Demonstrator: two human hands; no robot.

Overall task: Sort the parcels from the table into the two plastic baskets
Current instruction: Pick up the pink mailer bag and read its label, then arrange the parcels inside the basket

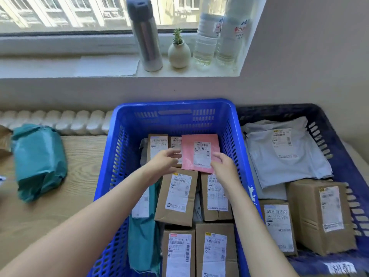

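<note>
A flat pink parcel (200, 150) with a white label lies on top of the brown boxes at the back of the bright blue basket (119, 148). My right hand (222, 163) pinches its lower right edge. My left hand (164, 159) is at its left edge, fingers loosely curled and just touching it. Several labelled cardboard boxes (176, 196) and a teal bag (142, 232) fill this basket. To the right, the dark blue basket (327, 126) holds grey poly bags (279, 154) and brown boxes (321, 214). A teal wrapped parcel (39, 160) lies on the wooden table (79, 176) at left.
Behind the table runs a white radiator (60, 120). On the window sill above stand a steel flask (146, 35), a small potted plant (178, 52) and two water bottles (217, 37). A brown object (4, 140) shows at the far left edge.
</note>
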